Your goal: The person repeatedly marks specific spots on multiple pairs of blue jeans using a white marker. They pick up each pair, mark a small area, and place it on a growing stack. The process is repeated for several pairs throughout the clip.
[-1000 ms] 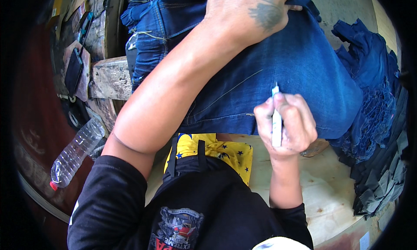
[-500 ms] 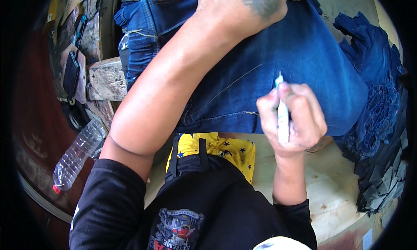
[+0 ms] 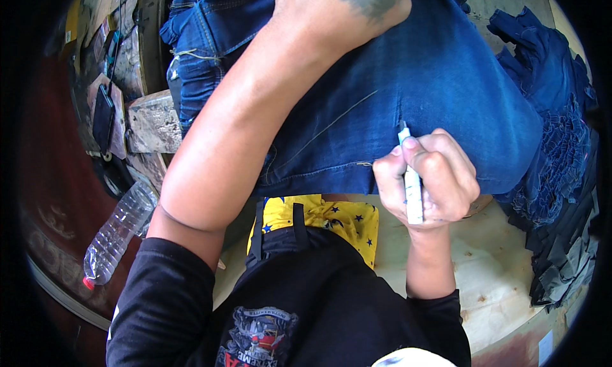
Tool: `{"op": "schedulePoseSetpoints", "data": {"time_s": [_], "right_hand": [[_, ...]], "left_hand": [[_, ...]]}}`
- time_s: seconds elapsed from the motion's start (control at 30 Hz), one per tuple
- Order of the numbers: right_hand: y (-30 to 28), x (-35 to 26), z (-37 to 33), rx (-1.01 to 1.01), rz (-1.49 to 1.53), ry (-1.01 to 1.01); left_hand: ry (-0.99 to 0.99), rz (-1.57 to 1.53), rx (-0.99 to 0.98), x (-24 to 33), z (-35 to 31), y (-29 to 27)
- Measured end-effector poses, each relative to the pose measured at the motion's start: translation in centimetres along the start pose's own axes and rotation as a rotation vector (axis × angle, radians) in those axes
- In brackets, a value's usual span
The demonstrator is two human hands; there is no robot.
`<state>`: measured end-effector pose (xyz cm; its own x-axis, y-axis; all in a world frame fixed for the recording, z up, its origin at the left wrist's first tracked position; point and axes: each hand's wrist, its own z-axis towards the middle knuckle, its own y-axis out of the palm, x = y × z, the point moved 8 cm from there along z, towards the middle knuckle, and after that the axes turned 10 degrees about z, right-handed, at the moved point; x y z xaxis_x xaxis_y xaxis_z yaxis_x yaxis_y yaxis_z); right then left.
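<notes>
Blue denim jeans lie spread in front of me, with a loose pale thread across them. My right hand is closed around a white pen-shaped tool. The tool's short dark tip points away from me, at a dark line running along the denim. At the top edge, my left hand rests over the far part of the jeans. Its fingers are mostly cut off by the picture's edge, so their grip is hidden.
Heaped at the right are dark blue denim pieces and dark grey cloth. A clear plastic bottle with a red cap lies at the left. Beyond it are a worn wooden beam and a dark phone-like object.
My right hand has moved slightly toward me, drawing the tool's tip back along the dark line. My left hand has shifted a little up and left in the picture.
</notes>
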<state>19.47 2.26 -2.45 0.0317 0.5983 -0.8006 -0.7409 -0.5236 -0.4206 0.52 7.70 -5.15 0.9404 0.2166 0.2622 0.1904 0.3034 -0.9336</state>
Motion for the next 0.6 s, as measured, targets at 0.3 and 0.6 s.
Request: {"op": "schedulePoseSetpoints", "data": {"time_s": [0.3,0.6], "right_hand": [[0.02,0.30,-0.06,0.055,-0.012,-0.007],[-0.20,0.28,-0.38,0.098,0.019,-0.049]], "left_hand": [[0.012,-0.056,0.042,-0.03,-0.03,-0.28],[-0.001,-0.062,0.021,0.17,-0.07,-0.52]]}}
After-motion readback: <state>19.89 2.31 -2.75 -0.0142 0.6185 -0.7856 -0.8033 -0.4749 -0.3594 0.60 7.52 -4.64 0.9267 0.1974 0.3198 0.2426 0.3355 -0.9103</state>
